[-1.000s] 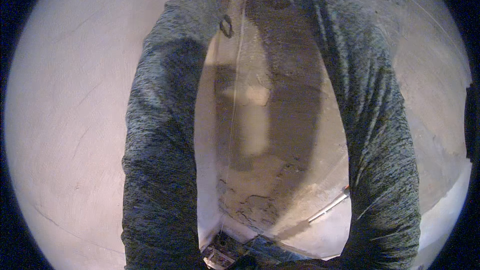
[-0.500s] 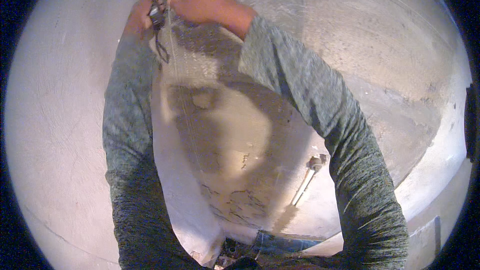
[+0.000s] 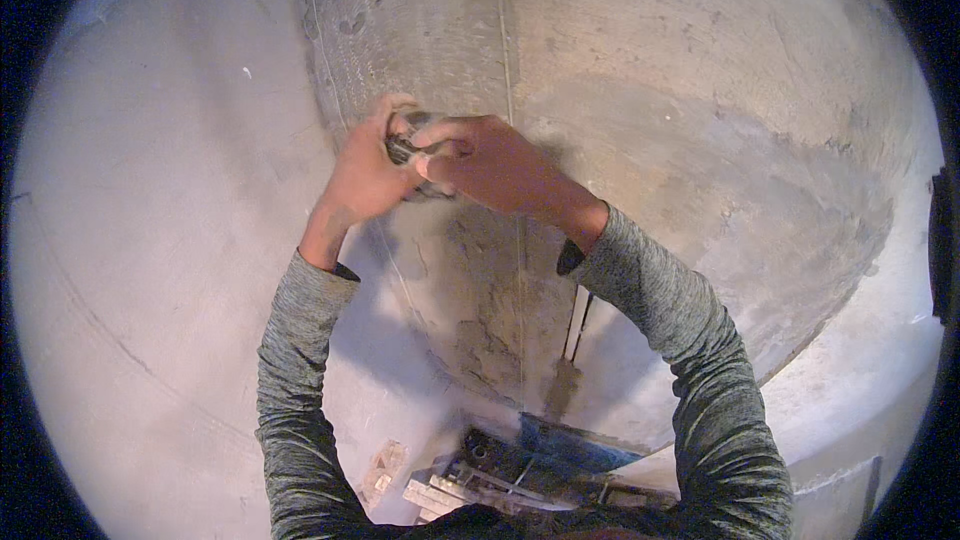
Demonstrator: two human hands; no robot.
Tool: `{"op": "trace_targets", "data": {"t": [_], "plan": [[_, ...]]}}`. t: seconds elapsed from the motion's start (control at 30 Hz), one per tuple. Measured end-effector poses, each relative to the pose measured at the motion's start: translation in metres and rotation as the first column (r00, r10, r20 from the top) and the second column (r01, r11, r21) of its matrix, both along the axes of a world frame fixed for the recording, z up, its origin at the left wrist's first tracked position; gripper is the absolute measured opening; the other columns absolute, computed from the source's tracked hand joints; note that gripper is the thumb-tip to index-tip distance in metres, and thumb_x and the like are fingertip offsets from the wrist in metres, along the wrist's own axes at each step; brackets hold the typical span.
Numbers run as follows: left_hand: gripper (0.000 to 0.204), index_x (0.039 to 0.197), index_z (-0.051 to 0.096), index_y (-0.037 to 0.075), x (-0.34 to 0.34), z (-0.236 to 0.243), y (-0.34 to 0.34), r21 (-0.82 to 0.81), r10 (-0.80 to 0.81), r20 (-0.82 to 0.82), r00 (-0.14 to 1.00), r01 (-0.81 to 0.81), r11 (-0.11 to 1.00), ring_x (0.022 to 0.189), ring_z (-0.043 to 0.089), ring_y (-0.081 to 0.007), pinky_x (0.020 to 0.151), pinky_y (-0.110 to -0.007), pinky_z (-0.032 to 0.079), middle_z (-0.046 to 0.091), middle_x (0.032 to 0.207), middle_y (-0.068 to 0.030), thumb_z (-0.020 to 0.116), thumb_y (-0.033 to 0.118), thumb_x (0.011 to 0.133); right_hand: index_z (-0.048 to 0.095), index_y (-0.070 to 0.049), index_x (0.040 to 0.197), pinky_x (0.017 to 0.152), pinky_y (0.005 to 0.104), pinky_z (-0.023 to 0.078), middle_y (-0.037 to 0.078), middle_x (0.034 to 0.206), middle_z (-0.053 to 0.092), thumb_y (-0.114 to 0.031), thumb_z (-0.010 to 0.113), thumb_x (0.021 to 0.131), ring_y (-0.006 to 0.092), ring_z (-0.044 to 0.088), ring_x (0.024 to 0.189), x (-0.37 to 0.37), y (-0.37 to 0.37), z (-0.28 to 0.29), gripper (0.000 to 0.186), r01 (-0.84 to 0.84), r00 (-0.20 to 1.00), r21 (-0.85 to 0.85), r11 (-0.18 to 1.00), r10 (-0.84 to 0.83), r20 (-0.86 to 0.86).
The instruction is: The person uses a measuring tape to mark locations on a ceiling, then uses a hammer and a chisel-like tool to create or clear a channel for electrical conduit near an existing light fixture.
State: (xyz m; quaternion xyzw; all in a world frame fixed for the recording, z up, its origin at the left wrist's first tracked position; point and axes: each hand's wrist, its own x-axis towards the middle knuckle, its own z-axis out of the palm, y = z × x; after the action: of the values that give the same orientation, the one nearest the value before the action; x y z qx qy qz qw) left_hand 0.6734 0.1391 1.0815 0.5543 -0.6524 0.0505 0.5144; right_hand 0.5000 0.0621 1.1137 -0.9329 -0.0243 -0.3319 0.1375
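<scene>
You are bringing both hands together in the upper middle of the head view, with both arms reaching up from the lower edge in grey, flecked sleeves (image 3: pixel 715 380). Your left hand (image 3: pixel 368 168) is curling around a small dark object (image 3: pixel 398 148), its fingers closing in on it. Your right hand (image 3: pixel 500 165) is meeting it from the other side, thumb and fingers bending narrowly together at the object's right edge; whether they are gripping it, you cannot tell, since the hands are hiding much of it and blur is softening the rest. The object is sitting between your two hands, in front of a rough grey-brown surface (image 3: pixel 470 280). A smooth pale surface (image 3: pixel 170 230) is spreading along your left. A thin pale line (image 3: pixel 397 270) is running down the rough surface below your left hand, and another straight line (image 3: pixel 503 35) is passing above your right. A slim white bar (image 3: pixel 576 325) is standing out below your right wrist, well apart from your fingers. Near the lower edge, pale flat pieces (image 3: pixel 435 495) are lying close to a blue item (image 3: pixel 580 445)
</scene>
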Motion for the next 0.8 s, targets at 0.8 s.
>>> {"op": "trace_targets", "data": {"t": [0.8], "plan": [[0.039,0.083,0.057,0.0,-0.082,0.087,0.159,0.095,0.57,0.26,0.78,-0.608,0.788,0.059,0.045,-0.0128,0.055,-0.032,0.039,0.047,0.06,-0.0056,0.062,0.038,0.092,0.064,-0.004,0.088,0.055,0.0252,0.046,0.001,0.073,0.057,-0.022,0.06,0.09,0.0124,0.054,0.064,-0.142,-0.056,0.072,0.018,-0.589,0.799,0.76,0.274,0.337,0.497]]}}
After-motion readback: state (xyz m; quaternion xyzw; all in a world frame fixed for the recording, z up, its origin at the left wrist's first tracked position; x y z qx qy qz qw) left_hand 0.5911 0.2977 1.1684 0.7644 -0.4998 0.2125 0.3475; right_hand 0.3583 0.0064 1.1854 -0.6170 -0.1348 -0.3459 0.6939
